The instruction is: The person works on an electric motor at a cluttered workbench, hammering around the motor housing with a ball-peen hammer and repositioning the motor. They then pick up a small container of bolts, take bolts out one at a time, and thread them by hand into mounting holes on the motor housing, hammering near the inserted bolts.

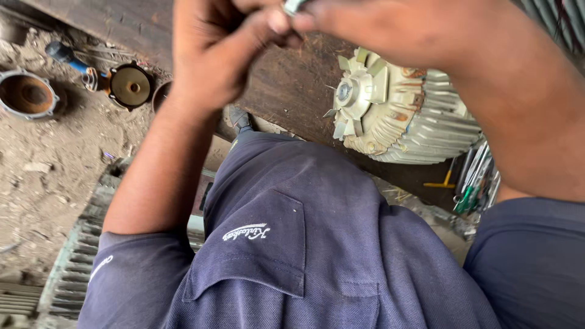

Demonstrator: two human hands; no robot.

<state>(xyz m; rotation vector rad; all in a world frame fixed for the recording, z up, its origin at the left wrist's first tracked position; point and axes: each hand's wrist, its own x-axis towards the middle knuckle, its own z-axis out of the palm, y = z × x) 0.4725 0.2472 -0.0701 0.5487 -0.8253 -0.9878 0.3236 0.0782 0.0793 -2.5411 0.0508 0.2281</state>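
Shirt: dark blue polo point(292, 256) with a chest pocket fills the lower frame, nearest the camera.
Left hand: left hand point(213, 52) raised at top centre, grip clenched, thumb meeting the other hand's fingers.
Right hand: right hand point(390, 27) at the top edge, grip pinching a small metal piece point(292, 6).
Metal piece: between both hands' fingertips, mostly cut off by the frame.
Motor: cream finned motor point(396, 113) with fan lies on the wooden desk point(292, 85) below.
Floor: round metal housings point(27, 94) on dirt.

Wooden bench point(286, 85) bearing finned motor point(402, 116)
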